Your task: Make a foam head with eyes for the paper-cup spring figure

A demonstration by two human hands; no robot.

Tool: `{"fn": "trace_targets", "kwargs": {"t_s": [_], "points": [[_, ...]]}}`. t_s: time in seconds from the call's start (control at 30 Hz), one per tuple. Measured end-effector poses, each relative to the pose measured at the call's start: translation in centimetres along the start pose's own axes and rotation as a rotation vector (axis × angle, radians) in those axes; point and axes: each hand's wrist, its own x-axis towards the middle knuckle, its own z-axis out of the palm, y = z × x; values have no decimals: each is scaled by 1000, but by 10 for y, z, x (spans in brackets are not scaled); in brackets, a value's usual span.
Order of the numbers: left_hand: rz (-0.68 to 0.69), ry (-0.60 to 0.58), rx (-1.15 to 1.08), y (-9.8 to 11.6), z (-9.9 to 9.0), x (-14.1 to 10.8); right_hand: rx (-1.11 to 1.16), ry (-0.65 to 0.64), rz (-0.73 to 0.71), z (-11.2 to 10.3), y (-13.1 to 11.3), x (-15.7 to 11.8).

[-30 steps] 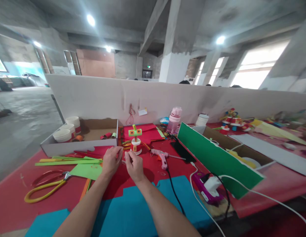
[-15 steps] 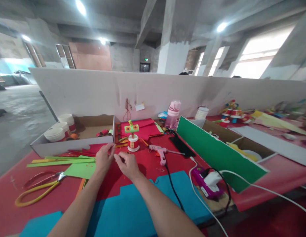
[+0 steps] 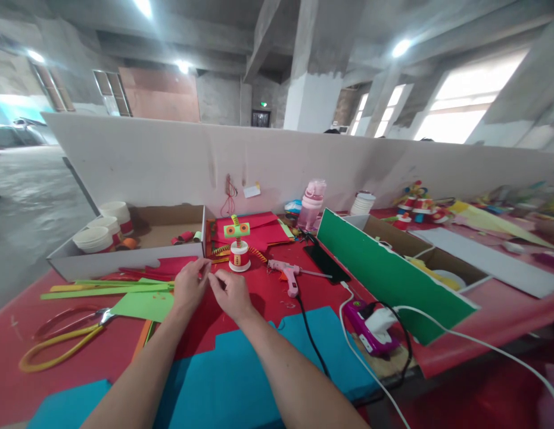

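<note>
Close together over the red tabletop (image 3: 277,333), my left hand (image 3: 190,285) and my right hand (image 3: 230,293) have their fingers bent into pinches. Whatever lies between the fingertips, if anything, is too small to make out. Just beyond them stands a small paper-cup figure (image 3: 239,257) with a green tube head, orange eyes and springy folded-paper arms. To its right a pink glue gun (image 3: 289,275) lies on its side. Green paper (image 3: 145,305) and strips are left of my left hand, beside scissors (image 3: 87,333) with red and yellow handles.
An open box (image 3: 138,262) with paper cups (image 3: 95,239) stands at the back left. On the right are a green-sided box (image 3: 393,280), a black phone (image 3: 324,262) and a purple power strip (image 3: 370,333) with cables. Blue sheets (image 3: 232,381) lie in front; a pink bottle (image 3: 313,205) stands behind.
The view has shifted slightly, so the table things sit a little further left and higher. Both hands keep nearly the same pinched pose and spacing; nothing on the table has visibly moved.
</note>
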Motion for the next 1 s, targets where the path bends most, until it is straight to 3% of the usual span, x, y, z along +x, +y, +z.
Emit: {"fn": "trace_targets", "kwargs": {"t_s": [0.17, 0.23, 0.4, 0.5, 0.7, 1.0], "points": [[50, -5, 97, 0, 2, -2, -157, 378, 129, -39, 17, 21], [54, 16, 115, 1, 0, -1, -298, 388, 213, -54, 32, 33], [77, 71, 124, -1, -5, 0, -471, -13, 333, -61, 60, 60], [88, 93, 140, -4, -7, 2, -493, -145, 357, -53, 62, 73], [72, 80, 121, -6, -8, 2, -533, -281, 371, -44, 58, 85], [66, 115, 121, -9, -8, 3, -552, -320, 298, -45, 54, 102]]}}
